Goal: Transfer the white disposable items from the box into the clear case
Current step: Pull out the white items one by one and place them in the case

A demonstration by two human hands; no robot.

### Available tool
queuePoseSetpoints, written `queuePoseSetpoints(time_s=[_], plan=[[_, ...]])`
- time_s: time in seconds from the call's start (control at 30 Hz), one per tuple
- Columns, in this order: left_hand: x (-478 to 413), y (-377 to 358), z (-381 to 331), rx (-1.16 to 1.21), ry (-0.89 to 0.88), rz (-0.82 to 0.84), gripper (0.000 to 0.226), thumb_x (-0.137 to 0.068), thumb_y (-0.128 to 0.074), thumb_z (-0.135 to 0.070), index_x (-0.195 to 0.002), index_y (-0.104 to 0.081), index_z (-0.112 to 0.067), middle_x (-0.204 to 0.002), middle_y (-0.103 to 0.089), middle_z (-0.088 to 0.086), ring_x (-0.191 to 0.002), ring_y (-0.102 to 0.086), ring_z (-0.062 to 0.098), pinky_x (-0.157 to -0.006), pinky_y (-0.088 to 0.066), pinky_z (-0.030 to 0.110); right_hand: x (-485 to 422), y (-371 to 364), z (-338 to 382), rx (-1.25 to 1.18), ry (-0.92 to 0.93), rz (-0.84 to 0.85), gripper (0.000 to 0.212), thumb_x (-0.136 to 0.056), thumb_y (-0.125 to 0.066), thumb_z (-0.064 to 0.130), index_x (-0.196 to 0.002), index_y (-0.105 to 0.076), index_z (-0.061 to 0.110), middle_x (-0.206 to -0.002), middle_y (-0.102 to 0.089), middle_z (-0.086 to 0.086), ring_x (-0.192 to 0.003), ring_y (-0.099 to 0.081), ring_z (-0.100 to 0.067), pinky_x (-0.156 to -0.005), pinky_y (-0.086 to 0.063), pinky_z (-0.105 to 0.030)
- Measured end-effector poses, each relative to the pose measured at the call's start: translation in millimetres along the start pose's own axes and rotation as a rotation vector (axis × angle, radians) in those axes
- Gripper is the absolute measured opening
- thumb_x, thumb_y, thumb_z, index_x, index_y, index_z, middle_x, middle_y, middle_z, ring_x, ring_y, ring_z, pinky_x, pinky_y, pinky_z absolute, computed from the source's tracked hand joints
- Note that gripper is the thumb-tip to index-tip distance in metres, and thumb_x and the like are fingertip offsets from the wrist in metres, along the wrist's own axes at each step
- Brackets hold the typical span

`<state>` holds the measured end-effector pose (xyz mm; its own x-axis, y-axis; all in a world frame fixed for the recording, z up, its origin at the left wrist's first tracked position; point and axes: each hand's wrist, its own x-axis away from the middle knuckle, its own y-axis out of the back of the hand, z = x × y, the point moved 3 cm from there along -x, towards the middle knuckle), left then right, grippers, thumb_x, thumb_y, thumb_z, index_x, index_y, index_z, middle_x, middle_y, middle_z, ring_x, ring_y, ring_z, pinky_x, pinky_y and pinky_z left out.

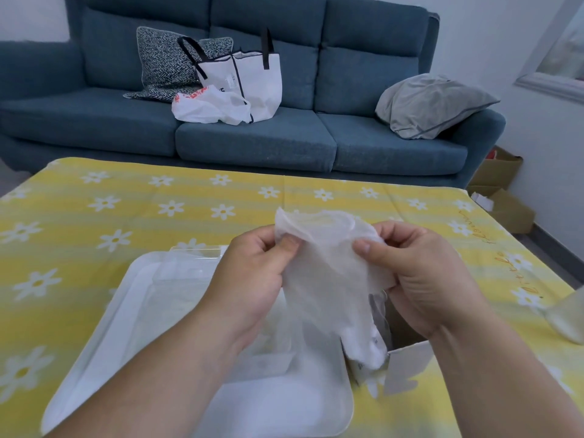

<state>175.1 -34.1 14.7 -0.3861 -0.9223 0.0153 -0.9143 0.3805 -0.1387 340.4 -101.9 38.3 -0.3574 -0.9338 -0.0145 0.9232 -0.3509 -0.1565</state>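
Note:
A thin, translucent white disposable item (325, 273), like a plastic glove, hangs between both hands above the table. My left hand (252, 273) pinches its upper left edge with thumb and fingers. My right hand (417, 273) pinches its upper right edge. Below the right hand stands the open cardboard box (407, 358) with more white items (366, 346) poking out. The clear case (186, 279) sits on a white tray (104, 336) under my left forearm, partly hidden by it.
The table wears a yellow cloth with white daisies (158, 210). Behind it is a blue sofa (252, 137) with bags and cushions. Cardboard boxes (505, 197) stand on the floor at right. A pale object (565, 314) lies at the table's right edge.

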Motion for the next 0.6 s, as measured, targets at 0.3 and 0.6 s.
queuePoseSetpoints(time_s=[0.3,0.6], plan=[[-9,32,-28,0.188,-0.092,-0.096,0.009,-0.074,-0.073,-0.019,-0.08,-0.076,-0.012,-0.079,-0.075,0.009,-0.068,-0.069,0.023,-0.062,-0.056,0.033,-2,26,-4,0.275,-0.154,-0.261,0.014,-0.087,-0.067,-0.001,-0.075,-0.066,0.006,-0.066,-0.065,-0.009,-0.053,-0.059,-0.018,-0.05,-0.047,-0.029],[-4,40,-43,0.084,-0.152,-0.028,0.024,-0.069,-0.074,-0.025,-0.089,-0.074,-0.012,-0.088,-0.078,0.009,-0.076,-0.072,0.024,-0.07,-0.058,0.038,-4,28,-12,1.204,-0.245,-0.237,0.015,-0.085,-0.066,0.036,-0.093,-0.072,0.025,-0.089,-0.073,0.0,-0.074,-0.064,-0.021,-0.064,-0.049,-0.036]])
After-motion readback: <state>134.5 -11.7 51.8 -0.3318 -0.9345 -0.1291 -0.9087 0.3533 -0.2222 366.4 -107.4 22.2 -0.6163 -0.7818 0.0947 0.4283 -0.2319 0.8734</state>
